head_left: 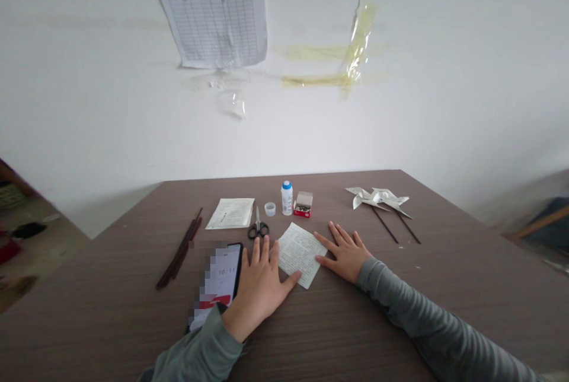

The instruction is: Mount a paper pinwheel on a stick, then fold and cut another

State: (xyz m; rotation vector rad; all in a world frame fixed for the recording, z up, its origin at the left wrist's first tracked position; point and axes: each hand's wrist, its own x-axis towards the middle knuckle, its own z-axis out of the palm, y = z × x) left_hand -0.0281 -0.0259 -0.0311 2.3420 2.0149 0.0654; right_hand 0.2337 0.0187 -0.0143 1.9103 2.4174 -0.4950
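A square of printed paper [300, 251] lies turned cornerwise on the table between my hands. My left hand [263, 281] is spread flat, its thumb on the paper's lower left edge and its fingers beside it. Fingers apart, my right hand [344, 253] rests with its fingertips at the sheet's right corner. Just left of my left hand is a phone [222, 281] with a lit screen, partly covered by my wrist and pixelated along one side. Black-handled scissors [258, 229] lie beyond my left fingertips.
Behind the paper stand a white bottle [287, 199] with a blue cap, a small red box [303, 205] of metal bits and a clear cap [269, 209]. More printed paper [231, 213] and dark sticks [181, 251] lie left. Two paper pinwheels [377, 198] lie right, before the wall [311, 139].
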